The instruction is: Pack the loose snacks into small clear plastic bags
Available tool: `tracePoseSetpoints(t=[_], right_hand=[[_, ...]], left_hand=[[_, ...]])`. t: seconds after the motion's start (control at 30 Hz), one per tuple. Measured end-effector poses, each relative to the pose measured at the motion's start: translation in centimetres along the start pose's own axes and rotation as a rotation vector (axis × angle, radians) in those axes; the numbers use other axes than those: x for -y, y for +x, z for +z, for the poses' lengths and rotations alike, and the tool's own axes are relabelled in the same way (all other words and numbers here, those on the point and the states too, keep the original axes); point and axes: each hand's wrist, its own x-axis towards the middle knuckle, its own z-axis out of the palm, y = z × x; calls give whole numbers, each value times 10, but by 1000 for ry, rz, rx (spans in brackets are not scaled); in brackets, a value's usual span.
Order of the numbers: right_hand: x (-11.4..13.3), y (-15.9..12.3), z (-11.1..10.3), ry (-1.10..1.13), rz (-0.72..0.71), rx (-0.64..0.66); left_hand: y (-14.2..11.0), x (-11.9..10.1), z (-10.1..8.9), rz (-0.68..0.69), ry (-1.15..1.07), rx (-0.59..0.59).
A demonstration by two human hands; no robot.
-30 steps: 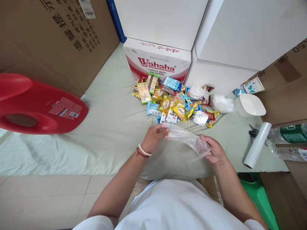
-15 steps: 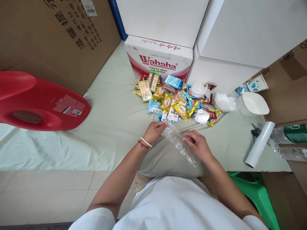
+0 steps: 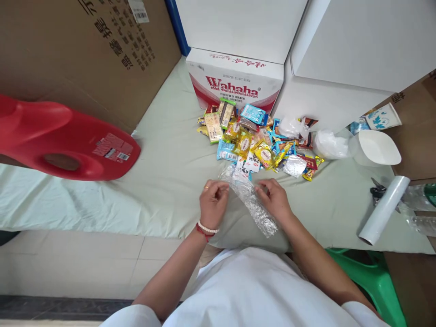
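A clear, crinkled plastic bag (image 3: 252, 202) lies slantwise near the table's front edge, between my two hands. To its left, my left hand (image 3: 214, 202) has curled fingers, thumb and index close together by the bag's edge; whether they pinch any film I cannot make out. My right hand (image 3: 275, 197) is at the opposite edge, fingers bent and thumb apart, the tips touching or almost touching the film. Just beyond the bag's upper end spreads a heap of small wrapped snacks (image 3: 243, 143) in yellow, blue and white packets.
A Wahaha water carton (image 3: 235, 81) stands behind the snacks. On the left is a large red jug (image 3: 68, 141). To the right are crumpled white plastic bags (image 3: 332, 143), a white bowl (image 3: 378, 147), scissors (image 3: 377, 188), a white roll (image 3: 384, 211) and clear bottles (image 3: 420, 197).
My left hand has drawn back from the bag's upper end toward me. The bag now lies flatter between both hands. The whole view has shifted slightly.
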Motion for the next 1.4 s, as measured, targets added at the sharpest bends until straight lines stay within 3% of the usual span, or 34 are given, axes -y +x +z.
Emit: tracePoseSetpoints(t=[0.07,0.17,0.27,0.33,0.4,0.47,0.6,0.7,0.77,0.9,1.07,1.17,1.3,1.4], right_hand=[[7,10,6,-39,-21,75],[20,9,11,-188,-123,110],[34,-6,10,-332,-242,84],[39,-17,6,-331,-300,103],[40,-22,1,-212,-318,144],[37,-21,-4,31,-231,152],[31,-5,-10,630,208,105],[30,5,-9,872,359,251],[30,6,-8,902,349,234],[26,0,-7,761,272,42],[25,-2,-13,700,251,-35],[29,4,-14,894,353,15],[33,14,-13,1062,409,213],[34,16,-11,1070,391,218]], left_hand=[[-10,-3,10,-106,-123,114],[-13,-5,27,-350,-311,179],[-7,-8,41,-533,-472,157],[-3,-10,45,-556,-546,120],[-1,-12,46,-538,-605,135],[-2,-13,44,-518,-644,206],[-7,-15,40,-484,-697,350],[-11,-16,38,-436,-724,449],[-11,-16,38,-413,-698,449],[-10,-11,37,-438,-627,354],[-12,-9,37,-373,-573,325],[-15,-14,38,-214,-506,323],[-18,-23,35,6,-394,393],[-20,-26,31,-31,-388,435]])
